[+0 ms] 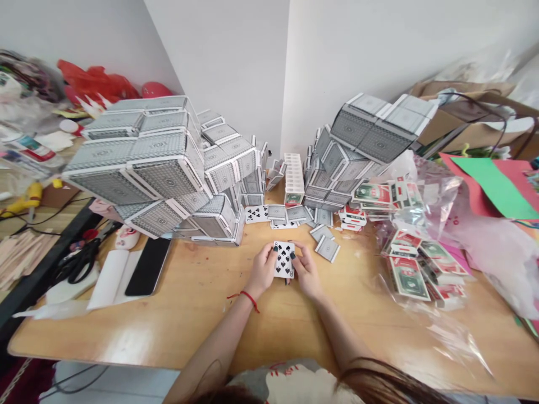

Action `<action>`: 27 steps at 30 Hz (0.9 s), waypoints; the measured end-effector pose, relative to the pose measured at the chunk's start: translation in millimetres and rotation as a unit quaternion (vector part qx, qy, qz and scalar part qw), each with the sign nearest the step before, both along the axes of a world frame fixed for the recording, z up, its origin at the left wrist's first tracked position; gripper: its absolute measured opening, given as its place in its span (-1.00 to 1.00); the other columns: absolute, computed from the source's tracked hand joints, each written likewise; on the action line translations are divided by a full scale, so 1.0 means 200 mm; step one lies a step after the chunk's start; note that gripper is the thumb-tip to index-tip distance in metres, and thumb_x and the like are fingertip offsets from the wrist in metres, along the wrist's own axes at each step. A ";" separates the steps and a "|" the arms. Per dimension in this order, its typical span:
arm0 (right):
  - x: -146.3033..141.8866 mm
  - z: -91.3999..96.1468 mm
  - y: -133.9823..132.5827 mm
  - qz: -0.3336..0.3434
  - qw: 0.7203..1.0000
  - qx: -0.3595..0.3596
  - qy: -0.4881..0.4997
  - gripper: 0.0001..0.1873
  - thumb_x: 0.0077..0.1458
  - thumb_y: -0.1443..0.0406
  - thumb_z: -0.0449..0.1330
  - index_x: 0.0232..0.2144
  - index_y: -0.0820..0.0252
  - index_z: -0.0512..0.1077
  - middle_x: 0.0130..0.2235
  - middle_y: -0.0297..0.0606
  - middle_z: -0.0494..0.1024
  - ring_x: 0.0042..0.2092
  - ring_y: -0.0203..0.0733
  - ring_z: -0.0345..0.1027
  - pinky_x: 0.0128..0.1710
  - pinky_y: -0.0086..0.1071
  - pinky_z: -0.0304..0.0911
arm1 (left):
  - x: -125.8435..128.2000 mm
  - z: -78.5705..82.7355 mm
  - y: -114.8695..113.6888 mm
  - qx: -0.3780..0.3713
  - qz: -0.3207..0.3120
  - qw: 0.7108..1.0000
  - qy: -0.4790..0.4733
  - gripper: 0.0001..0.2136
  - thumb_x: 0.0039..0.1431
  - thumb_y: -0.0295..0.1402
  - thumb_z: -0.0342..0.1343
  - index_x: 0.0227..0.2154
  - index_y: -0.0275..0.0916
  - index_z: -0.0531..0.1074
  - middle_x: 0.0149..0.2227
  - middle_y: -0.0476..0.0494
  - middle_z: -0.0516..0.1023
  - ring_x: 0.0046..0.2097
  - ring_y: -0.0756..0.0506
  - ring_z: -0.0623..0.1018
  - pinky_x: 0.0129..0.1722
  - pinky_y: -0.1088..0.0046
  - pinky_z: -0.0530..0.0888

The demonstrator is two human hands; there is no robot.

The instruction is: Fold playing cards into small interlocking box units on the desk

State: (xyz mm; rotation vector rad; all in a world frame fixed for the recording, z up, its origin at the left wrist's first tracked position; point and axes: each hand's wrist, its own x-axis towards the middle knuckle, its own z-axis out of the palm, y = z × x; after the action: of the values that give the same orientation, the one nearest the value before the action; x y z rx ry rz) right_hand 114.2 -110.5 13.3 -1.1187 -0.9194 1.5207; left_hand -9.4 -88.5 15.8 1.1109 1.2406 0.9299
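Note:
My left hand (263,266) and my right hand (306,271) grip a playing card (284,261) from its two sides, just above the table. Its face, an eight of spades, is turned up towards me, with both thumbs on it. Whether more cards lie beneath it is hidden. Beyond my hands lie loose face-down cards (298,213) and one face-up club card (256,214). Blocks folded from grey-backed cards form a tall stack (160,163) on the left and another stack (337,168) on the right. Between them stands a row of white card pieces (293,174).
Card boxes (407,276) in red and green lie on clear plastic at the right. On the left are a black phone (148,266), black scissors (84,252) and wooden sticks (25,255). Coloured paper (497,182) and a cardboard box (458,118) sit at the far right.

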 end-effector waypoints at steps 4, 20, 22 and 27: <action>-0.01 -0.01 0.01 -0.017 1.000 -0.017 -0.005 -0.65 0.05 0.15 0.02 -0.12 0.11 0.11 -0.60 -0.51 0.28 -0.70 -0.40 0.17 -0.74 -0.53 0.09 | 0.01 -0.02 -0.01 0.014 -0.002 1.000 0.010 -0.78 0.12 -0.26 -0.14 -0.29 -0.27 0.30 -0.52 0.00 0.36 -0.56 0.05 0.34 -0.60 0.57 0.31; -0.01 -0.01 0.04 -0.087 0.995 -0.018 -0.043 -0.95 -0.07 0.30 0.04 -0.47 0.16 0.24 -0.58 -0.47 0.23 -0.57 -0.38 0.06 -0.59 -0.51 0.02 | 0.04 -0.01 -0.03 0.099 0.051 0.993 0.033 -0.84 0.08 -0.39 -0.13 -0.37 -0.27 0.34 -0.39 -0.07 0.42 -0.33 -0.01 0.40 -0.33 0.51 0.34; -0.01 -0.02 0.04 -0.092 0.995 -0.017 -0.022 -0.96 -0.10 0.32 0.05 -0.52 0.17 0.25 -0.58 -0.46 0.23 -0.57 -0.38 0.05 -0.58 -0.51 0.01 | 0.04 -0.02 -0.03 0.100 0.052 0.993 0.038 -0.85 0.07 -0.40 -0.12 -0.41 -0.27 0.34 -0.42 -0.05 0.42 -0.36 0.00 0.40 -0.35 0.52 0.33; 0.01 -0.03 0.04 -0.049 0.990 -0.060 0.114 -0.91 -0.17 0.28 0.06 -0.49 0.15 0.24 -0.58 -0.43 0.28 -0.57 -0.34 0.12 -0.62 -0.50 0.03 | 0.03 -0.02 -0.02 0.097 0.052 0.993 0.030 -0.86 0.02 -0.43 -0.12 -0.45 -0.27 0.35 -0.45 -0.03 0.41 -0.39 0.01 0.39 -0.40 0.54 0.32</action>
State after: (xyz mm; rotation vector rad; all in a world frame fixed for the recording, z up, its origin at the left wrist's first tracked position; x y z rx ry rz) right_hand 115.3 -102.0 6.4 -1.0327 -0.6154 1.6009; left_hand -3.4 -93.0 12.6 1.2433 1.2879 1.1218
